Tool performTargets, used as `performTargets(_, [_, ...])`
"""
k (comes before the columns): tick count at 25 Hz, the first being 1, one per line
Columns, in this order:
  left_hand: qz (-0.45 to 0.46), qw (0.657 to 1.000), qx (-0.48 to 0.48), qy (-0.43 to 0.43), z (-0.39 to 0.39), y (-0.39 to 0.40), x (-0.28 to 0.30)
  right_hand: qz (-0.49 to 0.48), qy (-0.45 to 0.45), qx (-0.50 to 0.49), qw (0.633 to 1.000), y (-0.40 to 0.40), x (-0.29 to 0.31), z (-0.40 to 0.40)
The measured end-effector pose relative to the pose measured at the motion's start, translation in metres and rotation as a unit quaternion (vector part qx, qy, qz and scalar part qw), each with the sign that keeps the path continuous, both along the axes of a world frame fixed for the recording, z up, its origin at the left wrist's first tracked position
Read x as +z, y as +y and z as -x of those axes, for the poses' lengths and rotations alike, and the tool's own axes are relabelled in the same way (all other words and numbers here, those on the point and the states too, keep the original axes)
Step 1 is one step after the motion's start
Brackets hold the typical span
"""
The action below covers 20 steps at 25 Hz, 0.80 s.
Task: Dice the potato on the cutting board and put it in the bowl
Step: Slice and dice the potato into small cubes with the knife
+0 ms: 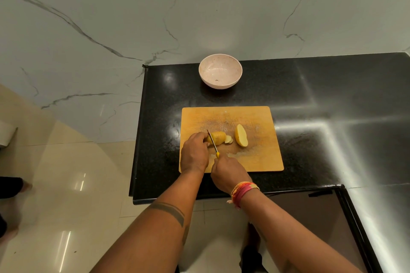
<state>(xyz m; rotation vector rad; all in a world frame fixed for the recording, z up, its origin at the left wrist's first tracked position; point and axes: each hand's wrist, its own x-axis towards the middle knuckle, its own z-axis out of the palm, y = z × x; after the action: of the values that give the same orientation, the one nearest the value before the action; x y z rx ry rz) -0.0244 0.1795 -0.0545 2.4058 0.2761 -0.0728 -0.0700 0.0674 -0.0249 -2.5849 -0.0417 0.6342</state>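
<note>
Counter carries my board, with the empty bowl just behind it for the dice. My left hand curls over the potato half to steady it; my right hand grips the knife, blade down in the yellow flesh. Slices lean at its cut end, and the other half waits beside them.

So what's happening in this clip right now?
A person is slicing a potato half on the wooden cutting board. The left hand holds it steady while the right hand grips a yellow-handled knife cutting down through it. A few slices lie beside it; the other half waits untouched. The bowl behind holds no potato yet.
</note>
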Motion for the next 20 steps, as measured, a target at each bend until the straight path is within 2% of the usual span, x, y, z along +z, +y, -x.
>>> performTargets(7, [-0.002, 1.000, -0.007, -0.003, -0.003, 0.002, -0.002, 0.019, 0.045, 0.060, 0.997, 0.010, 0.015, -0.024])
performTargets(13, [-0.009, 1.000, 0.011, 0.004, -0.003, 0.000, 0.001, 0.019, 0.084, -0.034, 0.996, -0.012, -0.016, 0.024])
performTargets(16, [0.010, 1.000, 0.015, 0.005, -0.003, 0.003, -0.002, 0.015, 0.048, -0.036, 0.998, -0.021, -0.018, 0.046])
performTargets(20, [0.014, 0.999, 0.032, -0.003, 0.000, 0.005, -0.002, -0.015, -0.007, -0.048, 0.999, -0.012, -0.011, 0.032])
